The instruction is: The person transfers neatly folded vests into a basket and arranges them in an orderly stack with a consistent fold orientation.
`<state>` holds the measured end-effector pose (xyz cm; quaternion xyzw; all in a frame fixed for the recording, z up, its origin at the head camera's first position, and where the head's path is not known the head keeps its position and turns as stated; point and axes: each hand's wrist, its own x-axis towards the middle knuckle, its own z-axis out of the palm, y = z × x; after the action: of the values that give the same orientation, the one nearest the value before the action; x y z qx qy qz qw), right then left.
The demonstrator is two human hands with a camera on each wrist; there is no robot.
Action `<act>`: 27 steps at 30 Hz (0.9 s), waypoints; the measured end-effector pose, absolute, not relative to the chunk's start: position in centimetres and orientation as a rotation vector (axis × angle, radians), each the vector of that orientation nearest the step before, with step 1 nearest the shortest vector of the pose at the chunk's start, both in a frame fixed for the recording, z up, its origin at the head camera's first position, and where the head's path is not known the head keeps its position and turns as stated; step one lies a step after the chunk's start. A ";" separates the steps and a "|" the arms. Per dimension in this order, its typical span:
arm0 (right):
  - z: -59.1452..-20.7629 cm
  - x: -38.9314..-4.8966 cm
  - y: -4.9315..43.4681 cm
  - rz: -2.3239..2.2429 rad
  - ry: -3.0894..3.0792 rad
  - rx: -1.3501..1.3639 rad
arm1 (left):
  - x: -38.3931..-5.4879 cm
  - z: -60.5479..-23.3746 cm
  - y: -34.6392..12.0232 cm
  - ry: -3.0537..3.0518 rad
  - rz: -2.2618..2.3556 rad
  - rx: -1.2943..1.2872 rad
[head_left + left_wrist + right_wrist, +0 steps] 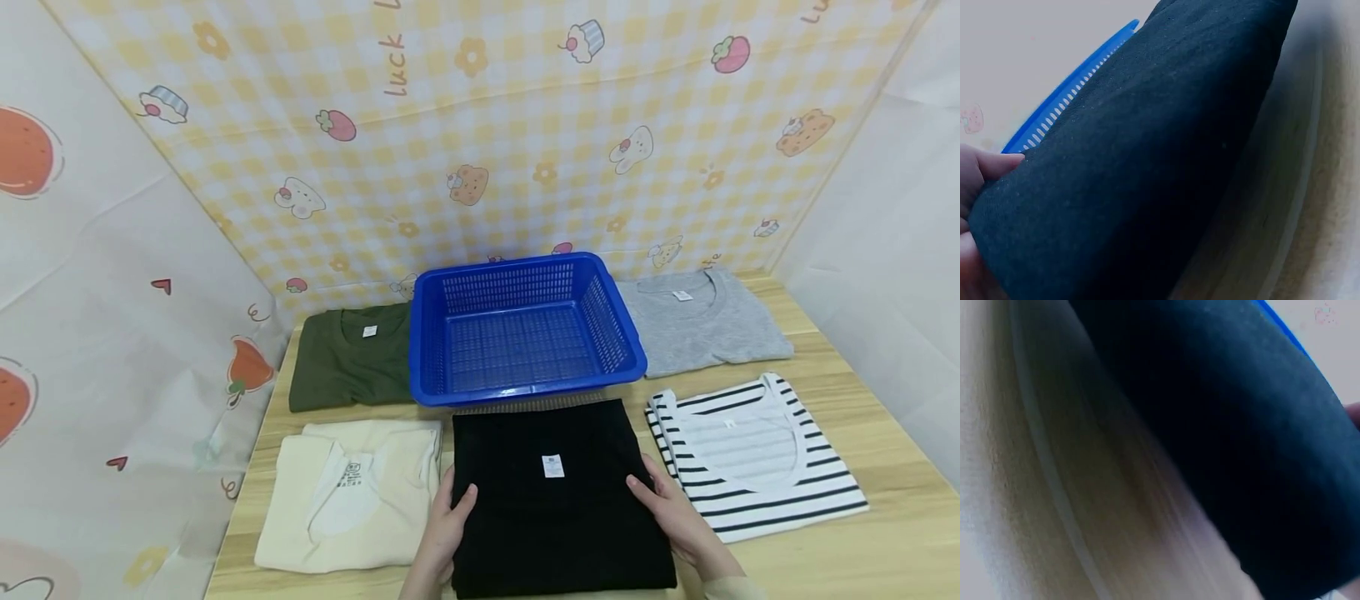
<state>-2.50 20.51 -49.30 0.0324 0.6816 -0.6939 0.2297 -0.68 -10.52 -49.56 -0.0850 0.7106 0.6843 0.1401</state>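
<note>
A folded black T-shirt (pixel 562 525) with a white neck label lies between both hands in the head view. My left hand (pixel 446 529) grips its left side, thumb on top and the other fingers underneath. On the opposite side my right hand (pixel 670 510) holds it the same way, thumb over the upper face. In the left wrist view the black cloth (pixel 1116 156) fills the middle, raised over the table, with thumb and fingertips at its edge. The right wrist view shows the cloth (pixel 1222 425) above the wood. Just beyond the shirt stands a blue plastic basket (pixel 525 390) with nothing inside.
Folded shirts lie around the basket: dark green (pixel 348 367) at back left, grey (pixel 712 329) at back right, cream (pixel 292 500) at front left and striped (pixel 802 500) at front right. The wooden table (pixel 900 483) meets a patterned cloth backdrop (pixel 510 125) behind the basket.
</note>
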 end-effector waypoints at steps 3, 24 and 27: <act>-48.7 -2.2 20.6 -1.912 1.878 0.065 | -0.1 -49.0 -10.6 2.034 2.004 -0.244; -44.2 -1.6 20.1 -1.935 2.040 -0.008 | 0.2 -44.6 -10.8 2.068 2.070 -0.224; -44.0 -1.9 20.0 -1.917 2.041 0.013 | 0.0 -44.2 -10.9 2.056 2.089 -0.202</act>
<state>-1.94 20.00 -43.97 0.0047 0.7182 -0.6747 0.1700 -0.03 -10.88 -44.24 -0.0683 0.6962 0.7073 0.1018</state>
